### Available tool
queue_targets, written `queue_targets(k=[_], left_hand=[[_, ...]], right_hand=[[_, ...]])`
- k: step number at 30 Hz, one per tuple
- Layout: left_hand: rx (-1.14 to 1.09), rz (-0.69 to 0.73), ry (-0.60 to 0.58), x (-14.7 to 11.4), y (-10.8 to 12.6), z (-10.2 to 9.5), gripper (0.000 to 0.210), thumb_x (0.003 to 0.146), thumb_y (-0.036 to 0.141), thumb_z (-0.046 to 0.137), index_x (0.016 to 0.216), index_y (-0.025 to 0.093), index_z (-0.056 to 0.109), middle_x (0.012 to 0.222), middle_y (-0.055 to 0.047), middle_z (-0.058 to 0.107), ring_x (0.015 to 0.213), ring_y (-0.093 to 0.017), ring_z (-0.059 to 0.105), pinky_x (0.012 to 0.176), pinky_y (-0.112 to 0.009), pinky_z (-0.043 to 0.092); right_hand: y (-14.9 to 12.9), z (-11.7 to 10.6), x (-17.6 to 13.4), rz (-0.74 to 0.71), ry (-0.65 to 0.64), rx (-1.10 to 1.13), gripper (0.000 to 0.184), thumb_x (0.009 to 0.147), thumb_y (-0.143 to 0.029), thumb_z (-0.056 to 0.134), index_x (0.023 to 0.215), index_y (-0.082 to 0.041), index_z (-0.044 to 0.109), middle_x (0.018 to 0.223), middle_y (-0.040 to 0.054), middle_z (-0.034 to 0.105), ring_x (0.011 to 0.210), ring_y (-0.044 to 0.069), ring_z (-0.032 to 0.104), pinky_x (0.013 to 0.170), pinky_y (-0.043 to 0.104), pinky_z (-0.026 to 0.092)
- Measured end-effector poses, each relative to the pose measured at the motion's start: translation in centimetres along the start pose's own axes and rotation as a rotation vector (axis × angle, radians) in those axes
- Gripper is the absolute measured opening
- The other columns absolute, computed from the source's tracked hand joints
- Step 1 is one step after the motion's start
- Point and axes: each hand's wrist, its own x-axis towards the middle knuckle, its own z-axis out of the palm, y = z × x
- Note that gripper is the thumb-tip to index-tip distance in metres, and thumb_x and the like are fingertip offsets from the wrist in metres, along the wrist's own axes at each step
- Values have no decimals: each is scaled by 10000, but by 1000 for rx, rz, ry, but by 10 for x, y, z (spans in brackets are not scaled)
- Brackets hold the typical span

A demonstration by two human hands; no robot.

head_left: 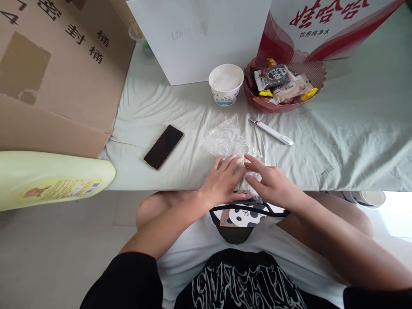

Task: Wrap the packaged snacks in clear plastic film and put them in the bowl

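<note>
Head view: the left hand (222,179) lies wide, fingers spread over the near edge of the crumpled clear plastic film (225,138); the right hand (272,182) hovers or rests beside it, fingers parted, contact unclear. The film lies on the green cloth (354,141), near the table edge, so a pull could drag it lapward. A rightward sweep might catch the white-handled knife (273,132); a forward one could tip the paper cup (226,92).
</note>
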Motion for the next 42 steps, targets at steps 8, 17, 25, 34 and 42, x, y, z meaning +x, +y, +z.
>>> queue_targets(k=[8,17,25,34,42], left_hand=[[38,54,179,8,1,11,442,1010,398,539,1435,274,541,1448,-108,609,1418,-287,513,1204,-522,364],[-254,-32,341,16,-17,6,205,975,297,580,904,198,745,1157,-111,750,1107,-255,705,1000,-443,530],[-1068,-399,282,16,-29,-17,361,944,494,601,887,187,782,942,-69,810,932,-210,751,835,-305,563],[-931,-634,351,18,-32,-15,251,880,389,609,722,195,623,648,3,671,614,-150,634,623,-278,464],[-305,-747,143,31,-42,-17,310,901,300,632,1196,219,583,636,35,624,647,-203,619,618,-311,355]], right_hand=[[23,-25,11,26,77,453,421,950,-315,483,1349,-196,544,1185,136,756,1021,257,756,914,467,620],[49,-34,14,-149,308,153,449,819,-114,493,1231,-245,613,1205,110,687,1080,285,712,945,499,587],[65,-12,30,-528,177,-74,587,835,-371,706,1391,-278,543,1582,146,456,1506,408,374,1161,656,381],[32,0,35,-24,188,391,131,933,-368,569,968,-249,526,611,-33,611,531,185,644,589,344,508],[37,13,32,-119,750,3,512,808,-264,693,1278,-235,492,1174,126,587,863,242,638,692,425,541]])
